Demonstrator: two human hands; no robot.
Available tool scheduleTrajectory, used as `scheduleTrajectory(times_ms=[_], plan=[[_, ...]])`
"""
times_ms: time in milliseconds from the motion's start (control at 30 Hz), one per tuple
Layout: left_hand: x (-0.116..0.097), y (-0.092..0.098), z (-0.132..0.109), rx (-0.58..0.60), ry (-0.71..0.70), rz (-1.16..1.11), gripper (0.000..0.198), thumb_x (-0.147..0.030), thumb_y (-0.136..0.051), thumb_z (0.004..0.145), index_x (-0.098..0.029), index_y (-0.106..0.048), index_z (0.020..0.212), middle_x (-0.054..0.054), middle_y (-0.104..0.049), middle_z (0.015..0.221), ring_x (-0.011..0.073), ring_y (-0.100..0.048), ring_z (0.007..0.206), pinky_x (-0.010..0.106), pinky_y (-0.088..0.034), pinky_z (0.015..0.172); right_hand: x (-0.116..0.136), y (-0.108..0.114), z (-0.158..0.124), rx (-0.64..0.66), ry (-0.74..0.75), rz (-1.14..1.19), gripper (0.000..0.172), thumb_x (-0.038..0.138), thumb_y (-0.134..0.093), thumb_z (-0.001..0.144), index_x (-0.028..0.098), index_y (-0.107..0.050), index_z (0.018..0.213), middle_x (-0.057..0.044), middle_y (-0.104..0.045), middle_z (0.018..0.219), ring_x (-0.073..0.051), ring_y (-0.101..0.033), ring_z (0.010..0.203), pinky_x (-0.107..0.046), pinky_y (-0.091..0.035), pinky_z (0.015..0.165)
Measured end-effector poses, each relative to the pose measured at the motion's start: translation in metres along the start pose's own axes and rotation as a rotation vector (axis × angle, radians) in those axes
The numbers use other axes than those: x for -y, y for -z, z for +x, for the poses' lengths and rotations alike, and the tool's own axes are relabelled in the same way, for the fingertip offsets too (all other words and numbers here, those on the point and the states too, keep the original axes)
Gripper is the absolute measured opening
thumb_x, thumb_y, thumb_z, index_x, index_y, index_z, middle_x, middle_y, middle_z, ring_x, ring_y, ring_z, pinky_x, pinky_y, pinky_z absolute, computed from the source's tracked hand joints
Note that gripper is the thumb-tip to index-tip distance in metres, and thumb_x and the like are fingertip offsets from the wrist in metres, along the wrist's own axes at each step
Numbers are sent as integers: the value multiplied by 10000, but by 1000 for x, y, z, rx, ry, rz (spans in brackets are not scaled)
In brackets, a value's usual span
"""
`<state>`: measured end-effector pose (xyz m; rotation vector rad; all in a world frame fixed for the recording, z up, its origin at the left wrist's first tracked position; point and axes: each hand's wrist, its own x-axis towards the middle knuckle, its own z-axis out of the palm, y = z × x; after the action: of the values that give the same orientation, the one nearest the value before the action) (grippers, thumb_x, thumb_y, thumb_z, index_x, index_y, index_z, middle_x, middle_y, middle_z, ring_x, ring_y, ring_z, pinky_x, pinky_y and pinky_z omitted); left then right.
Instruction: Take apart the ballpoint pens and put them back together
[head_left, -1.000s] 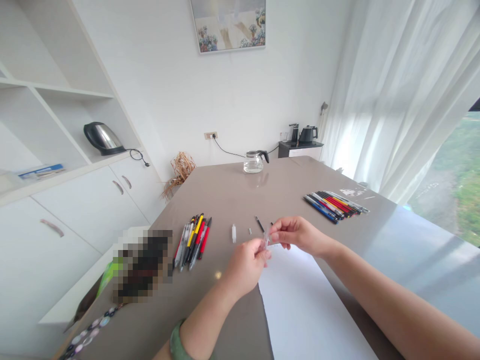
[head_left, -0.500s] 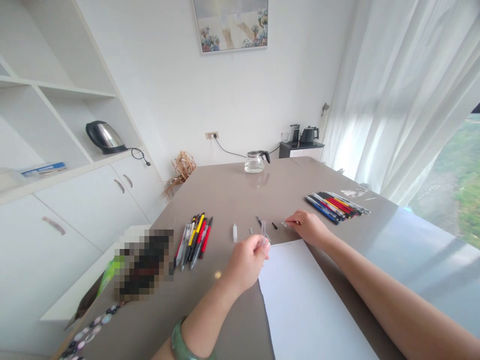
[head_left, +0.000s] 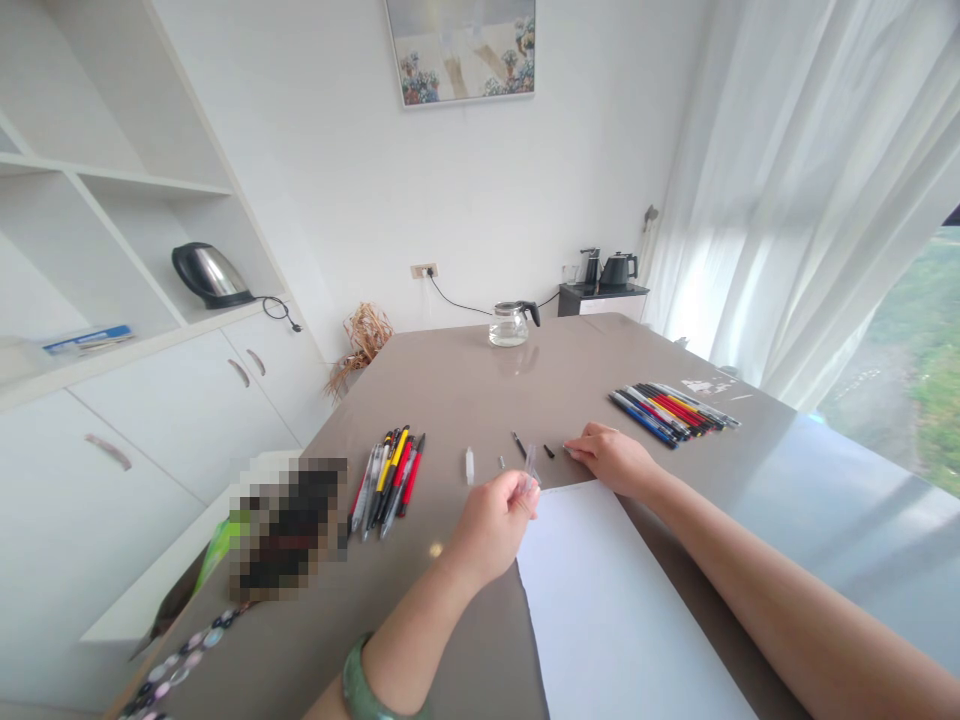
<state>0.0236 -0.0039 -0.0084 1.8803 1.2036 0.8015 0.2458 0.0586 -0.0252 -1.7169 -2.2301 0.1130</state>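
Note:
My left hand [head_left: 495, 515] is closed round a clear plastic pen barrel [head_left: 530, 458], which points up from the fingers above the paper's top left corner. My right hand [head_left: 611, 458] rests low over the table with its fingertips pinched on a small clear pen part [head_left: 567, 448], mostly covered by them. Between the hands lie a small black pen piece [head_left: 549, 451] and a thin dark refill [head_left: 517, 441], partly behind the left hand. A tiny metallic piece [head_left: 502, 462] and a whitish translucent grip sleeve [head_left: 469, 466] lie left of these.
A white paper sheet [head_left: 622, 600] lies in front of me. Assorted pens [head_left: 388, 480] are bunched at left, and a row of pens [head_left: 667, 412] lies at right near white scraps [head_left: 705, 386]. A glass pot [head_left: 509, 326] stands far back. A beaded strand [head_left: 187, 655] lies front left.
My right hand has shifted slightly left, and its fingertips now cover most of the small clear pen part. My left hand stays in place with the pen barrel.

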Motion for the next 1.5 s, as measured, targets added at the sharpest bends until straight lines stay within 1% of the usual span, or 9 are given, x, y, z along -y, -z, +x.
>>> scheduleTrajectory(times_ms=[167,400,633,867,1133,1233,1300,1367,1500], plan=[[1,0,0,5,-10,12,330,-427,-342,815,-181,-545,901,15,-591,717,135,-532,627,264,-424,593,-1,1,1,37,29,-1,235,344,-458,788,261,-677,775,-37,-580,830,-142,-545,723,-213,-367,642],[2,1,0,4,-19,13,326,-424,-340,817,-181,-544,892,17,-591,718,136,-535,629,253,-418,585,3,-1,-1,-3,54,45,245,276,-436,797,273,-648,920,-38,-587,874,-149,-548,765,-213,-382,675],[3,-1,1,-10,-18,3,323,-420,-334,820,-185,-535,912,17,-595,735,140,-539,651,258,-420,589,18,-7,-3,-70,124,166,233,318,-440,800,271,-667,814,-14,-580,789,-122,-535,687,-206,-385,627],[7,-1,2,-5,-22,-3,319,-418,-347,815,-185,-538,919,15,-594,734,141,-543,658,255,-423,583,31,-16,0,-35,102,140,231,348,-458,786,249,-665,763,-14,-579,785,-121,-529,707,-199,-363,604],[8,-1,4,-22,-19,-7,307,-425,-358,812,-197,-535,914,9,-594,732,140,-541,661,260,-420,603,9,-9,2,-86,10,147,190,244,-463,765,179,-625,688,-53,-590,773,-156,-530,745,-236,-361,631],[7,-1,3,-18,-20,-16,298,-421,-362,810,-201,-539,908,8,-594,738,142,-541,665,261,-419,603,4,-1,4,-125,-30,180,192,229,-429,779,164,-609,759,-49,-597,746,-148,-530,704,-243,-380,631],[7,-1,2,-10,-19,-23,294,-412,-363,811,-203,-542,913,9,-593,738,144,-542,667,262,-419,601,8,7,3,-154,-53,280,227,264,-407,797,168,-596,880,-39,-604,745,-137,-524,651,-241,-391,591],[7,-1,1,-5,-12,-25,298,-406,-364,810,-198,-546,921,12,-595,730,148,-543,666,267,-419,604,16,16,0,-177,-61,471,278,311,-409,802,182,-575,984,-33,-608,751,-125,-507,598,-242,-392,548],[7,-1,0,-3,-2,-17,296,-394,-382,801,-192,-556,929,24,-608,761,160,-549,693,282,-419,625,40,33,-10,-199,-5,905,297,360,-477,775,170,-594,971,-50,-622,766,-115,-501,587,-256,-414,558]])
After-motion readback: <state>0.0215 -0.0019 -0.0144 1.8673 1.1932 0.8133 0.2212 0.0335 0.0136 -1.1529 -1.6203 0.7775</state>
